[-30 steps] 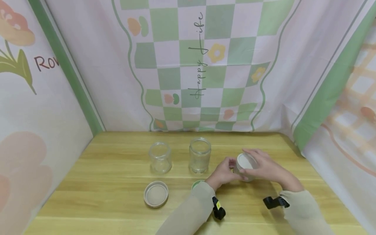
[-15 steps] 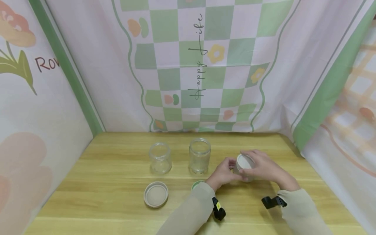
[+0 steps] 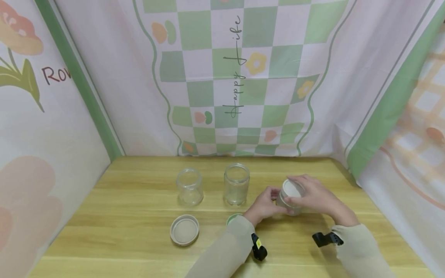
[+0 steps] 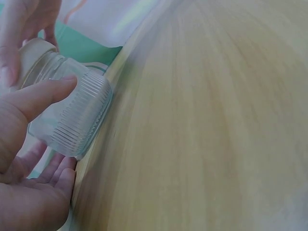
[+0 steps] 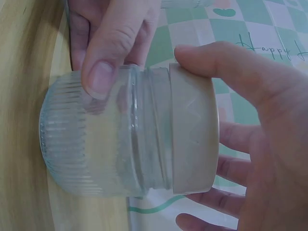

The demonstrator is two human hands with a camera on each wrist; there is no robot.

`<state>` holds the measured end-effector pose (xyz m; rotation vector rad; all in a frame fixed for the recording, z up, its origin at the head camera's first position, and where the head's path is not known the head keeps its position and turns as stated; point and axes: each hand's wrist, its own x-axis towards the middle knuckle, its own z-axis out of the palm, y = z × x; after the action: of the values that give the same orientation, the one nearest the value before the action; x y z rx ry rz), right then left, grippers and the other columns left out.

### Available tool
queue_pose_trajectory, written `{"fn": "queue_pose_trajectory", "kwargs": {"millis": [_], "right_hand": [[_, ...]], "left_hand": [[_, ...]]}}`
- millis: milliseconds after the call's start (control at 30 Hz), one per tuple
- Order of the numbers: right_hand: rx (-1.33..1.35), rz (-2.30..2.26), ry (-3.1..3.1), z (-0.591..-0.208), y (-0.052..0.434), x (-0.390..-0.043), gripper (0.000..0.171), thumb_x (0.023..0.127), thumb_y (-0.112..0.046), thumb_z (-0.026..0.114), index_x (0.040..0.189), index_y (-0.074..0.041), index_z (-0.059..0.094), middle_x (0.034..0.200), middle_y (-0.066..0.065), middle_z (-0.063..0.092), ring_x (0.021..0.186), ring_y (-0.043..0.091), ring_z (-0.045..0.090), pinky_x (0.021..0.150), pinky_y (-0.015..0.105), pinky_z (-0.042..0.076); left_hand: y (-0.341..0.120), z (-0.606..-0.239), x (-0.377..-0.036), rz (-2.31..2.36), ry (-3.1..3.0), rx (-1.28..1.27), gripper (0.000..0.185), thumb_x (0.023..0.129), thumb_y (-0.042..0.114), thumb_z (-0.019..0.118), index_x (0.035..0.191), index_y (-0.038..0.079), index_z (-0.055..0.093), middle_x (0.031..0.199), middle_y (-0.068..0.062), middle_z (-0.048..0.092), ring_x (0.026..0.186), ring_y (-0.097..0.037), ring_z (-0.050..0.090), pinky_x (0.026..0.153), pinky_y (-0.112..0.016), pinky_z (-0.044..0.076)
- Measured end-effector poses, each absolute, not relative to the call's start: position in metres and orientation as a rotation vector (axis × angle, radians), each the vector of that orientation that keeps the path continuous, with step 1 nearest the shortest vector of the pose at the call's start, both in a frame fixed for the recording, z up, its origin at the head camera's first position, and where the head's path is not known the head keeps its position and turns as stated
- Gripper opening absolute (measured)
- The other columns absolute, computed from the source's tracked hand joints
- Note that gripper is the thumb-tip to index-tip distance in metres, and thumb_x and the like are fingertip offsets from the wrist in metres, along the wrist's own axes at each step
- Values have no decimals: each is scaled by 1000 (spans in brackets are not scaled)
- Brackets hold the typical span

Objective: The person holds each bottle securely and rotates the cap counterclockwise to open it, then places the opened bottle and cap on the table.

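A ribbed clear glass jar (image 5: 96, 130) stands upright on the table at the right of the head view. My left hand (image 3: 264, 206) grips its side, thumb across the glass and fingers behind. With my right hand (image 3: 314, 197) I hold a cream-white lid (image 5: 195, 130) by its rim, thumb on one side and fingers round the other. The lid sits at the jar's mouth, and the glass screw threads (image 5: 158, 127) show below its edge. In the left wrist view, the lid (image 4: 36, 57) caps the upper end of the jar.
Two lidless glass jars, a shorter one (image 3: 190, 187) and a taller one (image 3: 236, 184), stand left of my hands. A beige lid (image 3: 184, 230) lies inside up in front. A green-rimmed lid (image 3: 232, 218) is partly hidden by my left sleeve. Patterned cloth (image 3: 226, 77) hangs behind the table.
My right hand has shifted slightly left, then back to the right and up with the lid, and more of the jar's neck shows below it. The left hand stays on the jar.
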<state>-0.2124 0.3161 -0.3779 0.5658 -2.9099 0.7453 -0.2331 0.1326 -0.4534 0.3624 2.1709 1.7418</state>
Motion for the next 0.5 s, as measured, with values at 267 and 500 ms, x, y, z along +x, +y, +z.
{"fn": "queue_pose_trajectory", "kwargs": {"millis": [267, 500], "right_hand": [[563, 708, -2902, -373, 318, -209, 80, 85, -45, 79, 141, 4, 51, 133, 30, 54, 113, 44, 54, 81, 58, 53], [446, 708, -2951, -368, 317, -204, 80, 88, -53, 74, 142, 1, 50, 127, 31, 52, 108, 42, 55, 76, 57, 53]], "left_hand": [[133, -454, -234, 1759, 2161, 365, 63, 73, 16, 92, 124, 24, 56, 117, 16, 59, 114, -13, 56, 103, -42, 45], [133, -458, -235, 1777, 2133, 388, 64, 73, 16, 93, 124, 25, 56, 117, 17, 58, 113, -11, 55, 102, -42, 46]]}}
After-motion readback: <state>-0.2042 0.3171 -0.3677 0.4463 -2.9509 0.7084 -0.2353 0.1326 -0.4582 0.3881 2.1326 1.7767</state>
